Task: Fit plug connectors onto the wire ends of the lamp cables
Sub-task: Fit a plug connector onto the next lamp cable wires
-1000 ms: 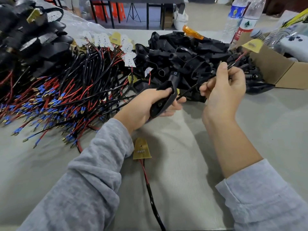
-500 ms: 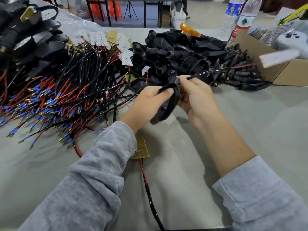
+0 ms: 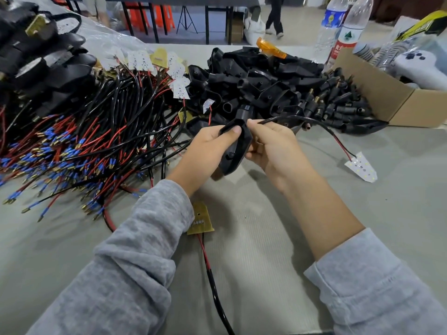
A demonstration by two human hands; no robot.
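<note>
At the far right edge of the grey table [image 3: 362, 213] stands an open brown cardboard box [image 3: 396, 102]; a white game controller [image 3: 420, 66] lies in it, along with items too blurred to name. Two clear plastic water bottles [image 3: 338, 32] stand just behind the box, their tops cut off by the frame.

Over the middle of the table, the left hand [image 3: 205, 151] grips a black teardrop-shaped plastic lamp housing [image 3: 235, 147], thumb pressed over its upper rim. The housing's long axis runs from its narrow tubular neck, pointing away towards the far edge, down to its wide end nearer the person. The right hand [image 3: 273, 146] curls round the housing's other side and pinches a black sheathed lamp cable [image 3: 302, 119] close to the neck. The cable arcs right and ends in red and black wires at a small white LED board [image 3: 361, 166] resting on the table. Whether the cable enters the neck is hidden by the fingers.

A heap of black housings [image 3: 261, 76] and black plug connectors [image 3: 338, 100] lies beyond the hands. A tangle of red and black cables with blue-sleeved ends [image 3: 72, 146] covers the left side.
</note>
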